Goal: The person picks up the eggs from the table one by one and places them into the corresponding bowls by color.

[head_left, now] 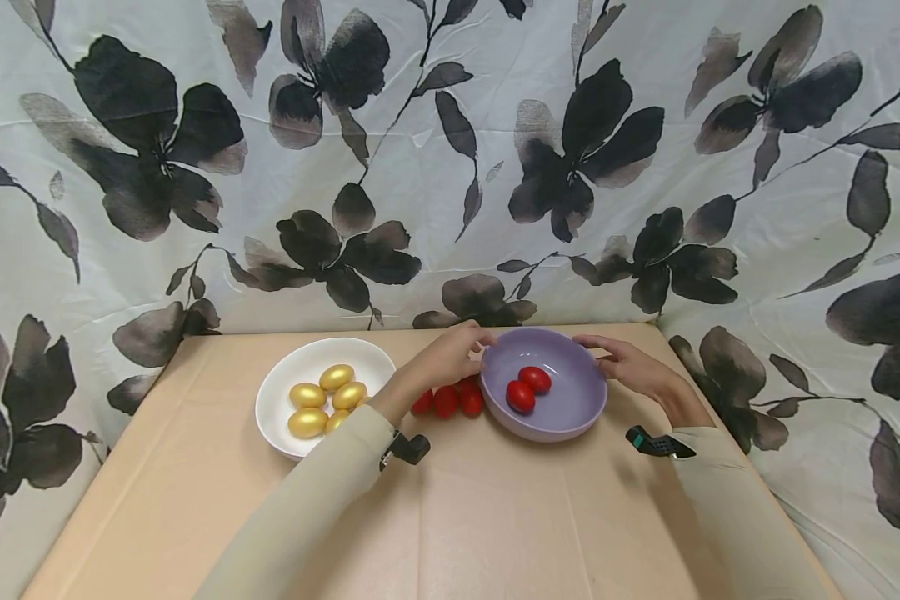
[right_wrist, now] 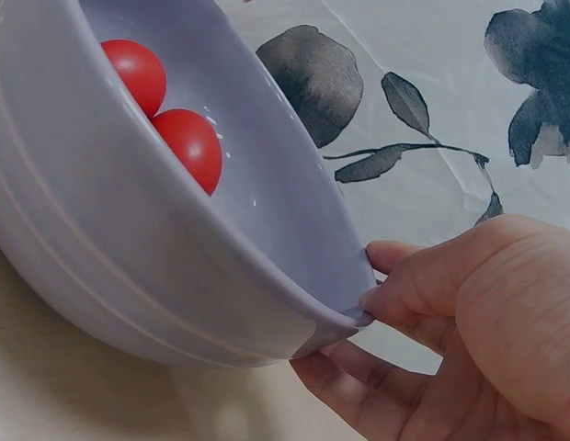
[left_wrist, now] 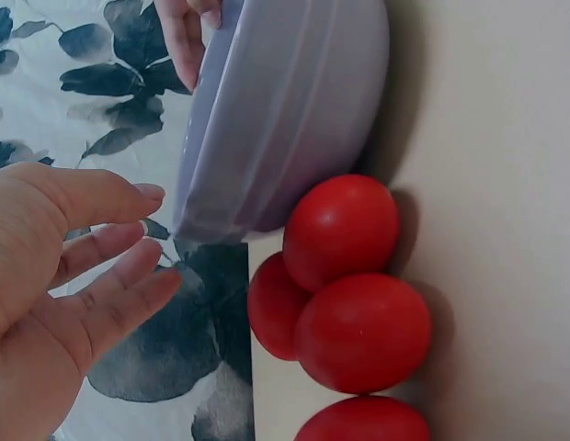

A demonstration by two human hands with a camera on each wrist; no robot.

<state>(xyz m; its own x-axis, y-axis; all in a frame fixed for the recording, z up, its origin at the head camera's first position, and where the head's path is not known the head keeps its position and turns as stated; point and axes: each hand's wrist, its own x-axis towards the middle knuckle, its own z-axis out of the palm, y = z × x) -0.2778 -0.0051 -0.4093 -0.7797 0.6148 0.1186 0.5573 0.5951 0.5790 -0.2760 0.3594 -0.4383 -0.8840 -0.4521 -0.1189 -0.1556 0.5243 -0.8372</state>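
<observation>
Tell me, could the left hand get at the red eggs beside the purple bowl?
Most likely yes: the left hand looks free, and the red eggs lie close by on the table, with nothing visibly between.

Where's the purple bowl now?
Head view: the purple bowl is right of center near the back of the table, between left hand and right hand, right of loose red eggs.

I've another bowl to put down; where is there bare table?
The widest bare patch of table lies before the purple bowl, between the left sleeve and right sleeve. Another lies left of the left sleeve, before the white bowl. Between the bowls it is crowded with red eggs and the left grip; the right grip pinches the purple bowl's rim.
</observation>
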